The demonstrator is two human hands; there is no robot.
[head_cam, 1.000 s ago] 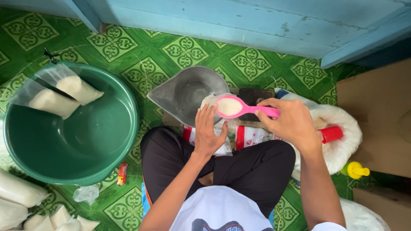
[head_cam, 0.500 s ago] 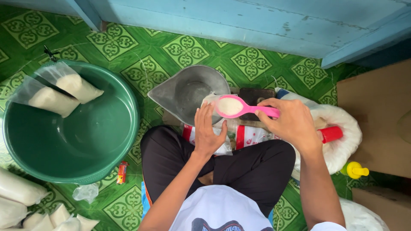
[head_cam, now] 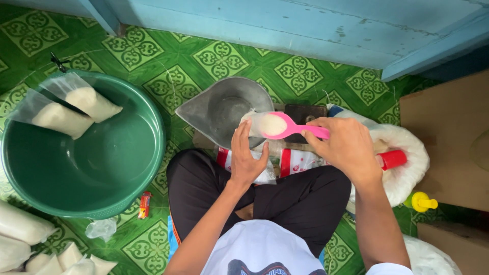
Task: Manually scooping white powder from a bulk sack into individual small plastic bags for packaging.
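Note:
My right hand [head_cam: 346, 147] grips the handle of a pink spoon [head_cam: 285, 127] whose bowl is heaped with white grains. The spoon tilts over the mouth of a small clear plastic bag [head_cam: 254, 121], which my left hand [head_cam: 245, 158] holds upright from the near side. The bag stands at the edge of a grey metal scale pan [head_cam: 224, 109]. Behind my right hand lies a large open sack of white grains [head_cam: 407, 163] with a red cup [head_cam: 393, 159] in it.
A big green basin [head_cam: 86, 163] at the left holds two filled clear bags [head_cam: 76, 109]. More filled bags [head_cam: 25, 239] lie at the bottom left. A yellow cap [head_cam: 422, 202] and cardboard [head_cam: 448, 137] are at the right. A blue wooden wall [head_cam: 285, 25] runs along the top.
The spoon has tipped forward and moved slightly left into the bag's mouth. My left hand has shifted a little nearer around the bag.

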